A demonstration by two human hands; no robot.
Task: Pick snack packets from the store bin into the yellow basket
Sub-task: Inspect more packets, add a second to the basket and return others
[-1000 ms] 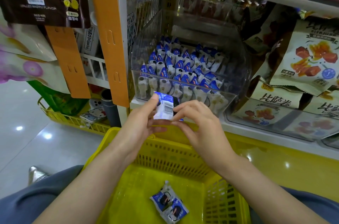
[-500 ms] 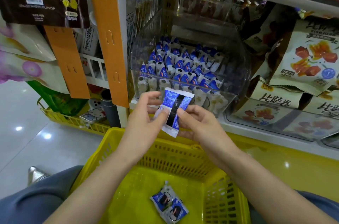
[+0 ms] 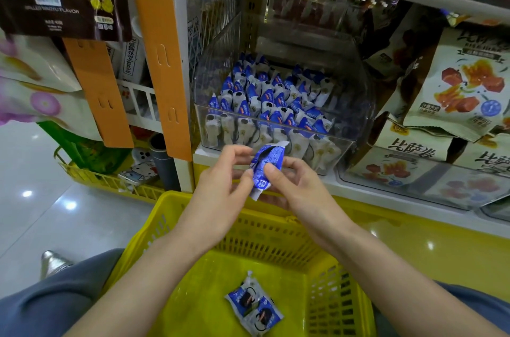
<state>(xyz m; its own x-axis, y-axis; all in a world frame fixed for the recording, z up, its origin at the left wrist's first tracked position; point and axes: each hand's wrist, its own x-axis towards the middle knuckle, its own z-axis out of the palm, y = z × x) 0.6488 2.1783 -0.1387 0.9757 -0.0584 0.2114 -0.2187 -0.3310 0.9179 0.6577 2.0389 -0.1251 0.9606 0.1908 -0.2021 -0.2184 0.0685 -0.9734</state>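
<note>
Hands, left [image 3: 220, 198] and right [image 3: 300, 193], round half-hidden packet [image 3: 269, 160]

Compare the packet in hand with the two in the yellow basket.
Held blue-and-white foil packet is pinched by left hand and right hand; the two basket packets lie flat in the yellow plastic basket. Held packet: crumpled, text side out; basket packets show dark cookie pictures. Same wrapper design.

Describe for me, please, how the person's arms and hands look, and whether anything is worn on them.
Both forearms are bare as far as the frame shows, with no sleeves. The left hand and right hand wear no gloves; no rings, watch or bracelets show on fingers or wrists. Visible nails look short and unpainted.
</note>
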